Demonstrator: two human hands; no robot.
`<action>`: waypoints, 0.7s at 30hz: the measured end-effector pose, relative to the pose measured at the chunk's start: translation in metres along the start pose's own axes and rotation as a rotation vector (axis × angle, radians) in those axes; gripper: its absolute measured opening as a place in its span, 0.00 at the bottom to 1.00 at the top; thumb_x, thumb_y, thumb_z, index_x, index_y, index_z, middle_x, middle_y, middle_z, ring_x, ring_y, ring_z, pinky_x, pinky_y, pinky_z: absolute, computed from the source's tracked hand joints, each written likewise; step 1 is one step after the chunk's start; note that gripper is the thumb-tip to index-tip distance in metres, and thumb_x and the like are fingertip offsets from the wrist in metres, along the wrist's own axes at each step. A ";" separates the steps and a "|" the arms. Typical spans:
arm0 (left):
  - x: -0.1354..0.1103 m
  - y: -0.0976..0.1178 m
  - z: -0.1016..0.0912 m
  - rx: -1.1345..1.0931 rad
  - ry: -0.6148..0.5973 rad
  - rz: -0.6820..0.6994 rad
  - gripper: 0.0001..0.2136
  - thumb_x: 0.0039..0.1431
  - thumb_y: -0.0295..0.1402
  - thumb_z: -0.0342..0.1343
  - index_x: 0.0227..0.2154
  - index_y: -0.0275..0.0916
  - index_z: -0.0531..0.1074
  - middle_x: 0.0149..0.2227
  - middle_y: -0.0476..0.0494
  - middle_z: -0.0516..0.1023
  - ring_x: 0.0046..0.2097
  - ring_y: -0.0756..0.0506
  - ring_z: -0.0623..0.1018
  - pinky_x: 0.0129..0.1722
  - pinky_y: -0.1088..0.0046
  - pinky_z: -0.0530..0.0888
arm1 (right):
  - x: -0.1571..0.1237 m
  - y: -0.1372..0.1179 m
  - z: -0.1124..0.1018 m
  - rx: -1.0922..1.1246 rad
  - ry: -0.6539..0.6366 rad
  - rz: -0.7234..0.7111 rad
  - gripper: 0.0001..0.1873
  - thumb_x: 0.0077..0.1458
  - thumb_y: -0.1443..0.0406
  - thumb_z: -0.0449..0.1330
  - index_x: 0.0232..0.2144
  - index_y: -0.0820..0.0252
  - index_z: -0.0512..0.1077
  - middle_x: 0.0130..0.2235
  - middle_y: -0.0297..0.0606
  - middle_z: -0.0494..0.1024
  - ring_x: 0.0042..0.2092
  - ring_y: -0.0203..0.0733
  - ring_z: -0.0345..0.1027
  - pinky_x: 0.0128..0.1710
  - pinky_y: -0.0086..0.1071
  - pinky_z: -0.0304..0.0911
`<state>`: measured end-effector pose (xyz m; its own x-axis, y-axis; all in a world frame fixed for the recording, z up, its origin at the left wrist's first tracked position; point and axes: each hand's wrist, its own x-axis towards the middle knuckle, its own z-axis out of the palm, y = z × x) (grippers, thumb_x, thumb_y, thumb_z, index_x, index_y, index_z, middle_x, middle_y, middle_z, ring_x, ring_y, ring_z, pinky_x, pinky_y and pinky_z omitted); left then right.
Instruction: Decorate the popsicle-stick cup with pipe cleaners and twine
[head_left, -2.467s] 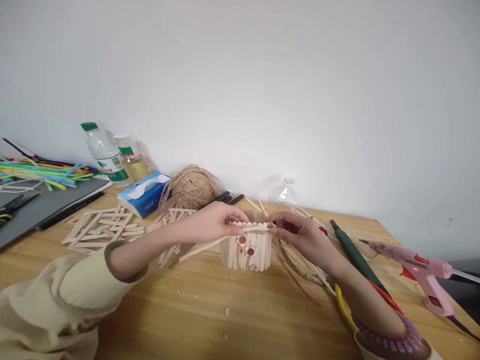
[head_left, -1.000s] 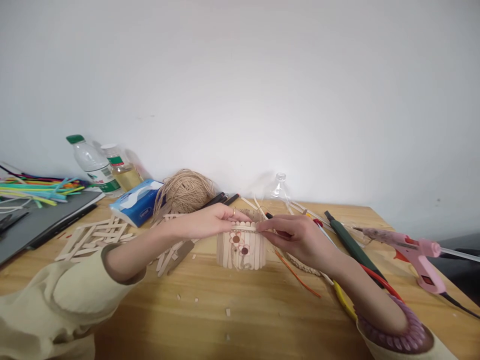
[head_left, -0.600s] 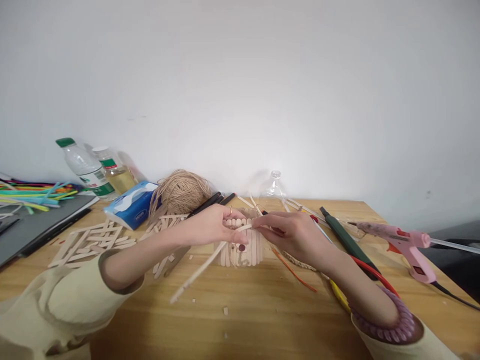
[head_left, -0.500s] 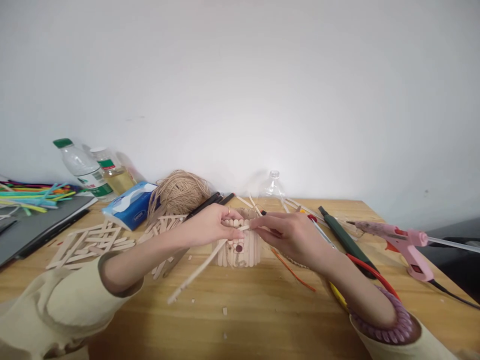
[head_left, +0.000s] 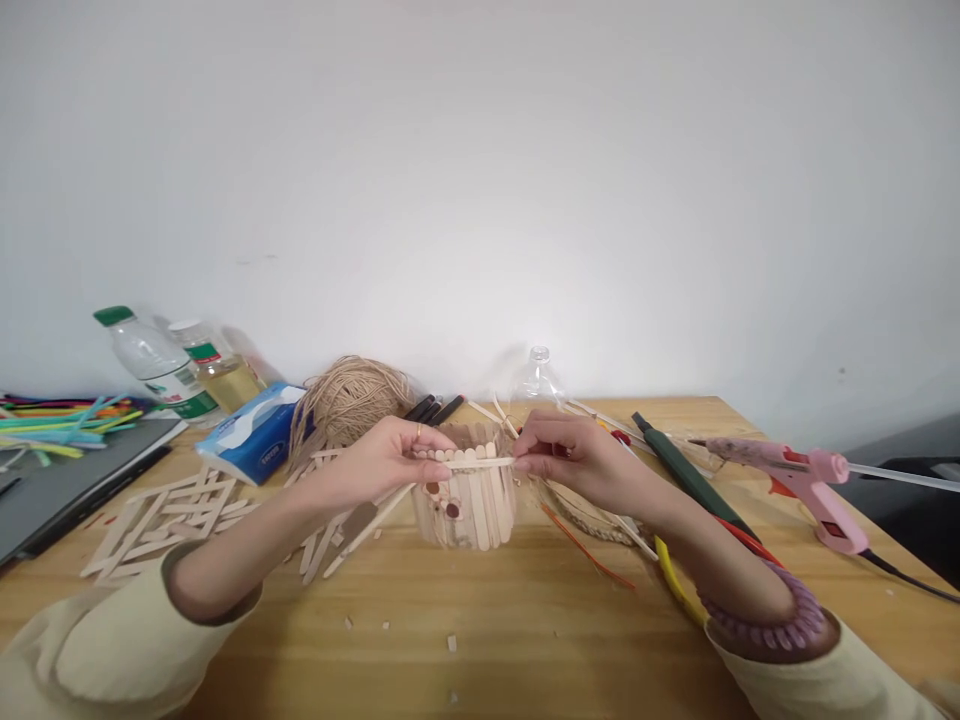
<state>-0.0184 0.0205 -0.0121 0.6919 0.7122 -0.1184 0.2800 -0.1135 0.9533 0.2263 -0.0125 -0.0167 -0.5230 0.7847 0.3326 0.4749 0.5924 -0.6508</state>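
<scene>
A thin pale strip (head_left: 480, 463) is stretched level between my two hands, across the upper front of a small round holder (head_left: 487, 510) covered in upright craft sticks. My left hand (head_left: 390, 460) pinches the strip between thumb and fingers at the holder's left. At the right, my right hand (head_left: 574, 460) pinches its other side. Dark round dots with thin twine-like lines mark the holder's front left. A pale length slants down to the table below my left hand; whether it belongs to the same strip I cannot tell.
Loose craft sticks (head_left: 172, 520), a twine ball (head_left: 356, 395) and a blue tissue pack (head_left: 259, 430) lie left. Bottles (head_left: 154, 360) lean by the wall. At right are a green tool (head_left: 686, 475), a yellow handle (head_left: 679, 585) and a pink glue gun (head_left: 806, 475).
My hands have moved slightly apart, drawing the strip level between them. The holder has turned, its dark dots shifting left. The view has shifted slightly.
</scene>
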 end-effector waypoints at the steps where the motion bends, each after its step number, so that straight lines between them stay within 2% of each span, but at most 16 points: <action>1: -0.002 -0.001 -0.002 -0.018 -0.006 0.003 0.08 0.51 0.33 0.59 0.32 0.33 0.75 0.28 0.45 0.80 0.30 0.48 0.78 0.34 0.72 0.73 | 0.000 0.000 -0.001 0.017 -0.004 0.001 0.07 0.57 0.65 0.56 0.28 0.62 0.71 0.28 0.33 0.70 0.31 0.33 0.61 0.30 0.26 0.56; 10: -0.012 -0.006 -0.016 -0.056 -0.127 0.041 0.08 0.51 0.34 0.60 0.28 0.33 0.78 0.27 0.43 0.80 0.30 0.47 0.77 0.34 0.73 0.73 | -0.001 -0.002 -0.008 0.124 0.026 0.105 0.08 0.55 0.63 0.58 0.27 0.62 0.70 0.25 0.31 0.69 0.28 0.32 0.60 0.28 0.26 0.54; 13: -0.013 -0.007 -0.018 -0.015 -0.129 0.070 0.10 0.50 0.37 0.61 0.26 0.33 0.78 0.26 0.43 0.79 0.30 0.47 0.76 0.34 0.72 0.72 | -0.001 -0.002 -0.006 0.154 0.021 0.121 0.09 0.54 0.62 0.59 0.26 0.63 0.70 0.25 0.31 0.68 0.28 0.32 0.59 0.27 0.26 0.54; 17: -0.014 -0.005 -0.018 0.093 -0.147 0.153 0.15 0.49 0.43 0.60 0.22 0.33 0.78 0.23 0.44 0.76 0.31 0.46 0.72 0.43 0.66 0.69 | -0.003 -0.003 -0.005 0.222 0.022 0.153 0.10 0.53 0.61 0.60 0.25 0.62 0.70 0.23 0.30 0.67 0.27 0.31 0.58 0.25 0.26 0.53; 21: -0.014 -0.004 -0.018 0.088 -0.181 0.195 0.17 0.49 0.46 0.59 0.21 0.35 0.77 0.22 0.45 0.74 0.35 0.43 0.72 0.53 0.59 0.62 | -0.003 -0.004 -0.005 0.288 0.010 0.143 0.09 0.52 0.62 0.60 0.25 0.62 0.71 0.23 0.28 0.65 0.26 0.30 0.56 0.25 0.25 0.51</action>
<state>-0.0412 0.0234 -0.0093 0.8440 0.5362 0.0099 0.1808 -0.3019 0.9360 0.2294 -0.0165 -0.0117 -0.4577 0.8589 0.2299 0.3222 0.4012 -0.8575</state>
